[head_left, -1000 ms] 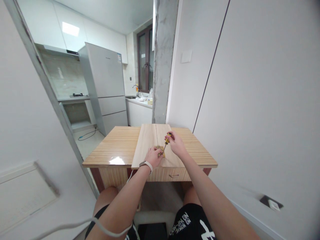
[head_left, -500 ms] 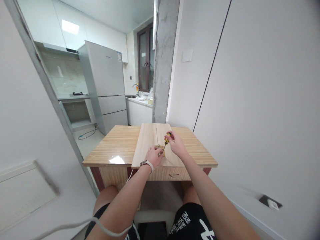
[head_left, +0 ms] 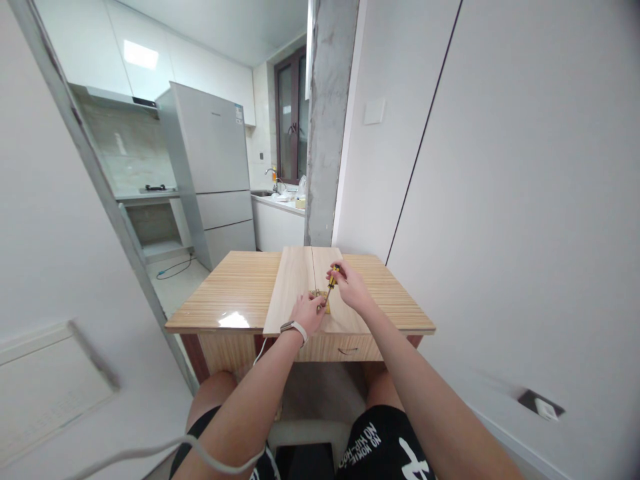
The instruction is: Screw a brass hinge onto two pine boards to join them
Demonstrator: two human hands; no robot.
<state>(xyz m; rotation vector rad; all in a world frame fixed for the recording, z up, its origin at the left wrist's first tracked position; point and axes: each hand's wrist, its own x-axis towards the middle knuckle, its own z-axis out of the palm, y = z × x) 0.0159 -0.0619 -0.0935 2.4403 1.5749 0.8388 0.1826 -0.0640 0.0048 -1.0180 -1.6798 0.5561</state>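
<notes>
My right hand (head_left: 351, 285) is closed round the handle of a yellow and black screwdriver (head_left: 333, 276). Its shaft slants down to a small brass-coloured metal piece (head_left: 327, 308) near my left fingertips. That piece lies on a pale wooden board (head_left: 290, 287), close to the seam down its middle. My left hand (head_left: 307, 313), with a light-banded watch on the wrist, rests on the board with its fingers pressed together at the metal piece. Whatever those fingertips pinch is too small to make out.
The board lies across a striped wooden table (head_left: 215, 300) with a drawer front (head_left: 340, 348). A white cable (head_left: 220, 463) crosses near my left forearm. Behind stand a grey fridge (head_left: 217, 147) and a sink counter (head_left: 280, 202); a white wall (head_left: 500, 200) rises at right.
My right hand and the screwdriver handle have shifted very slightly to the left. My left hand stays in place on the board.
</notes>
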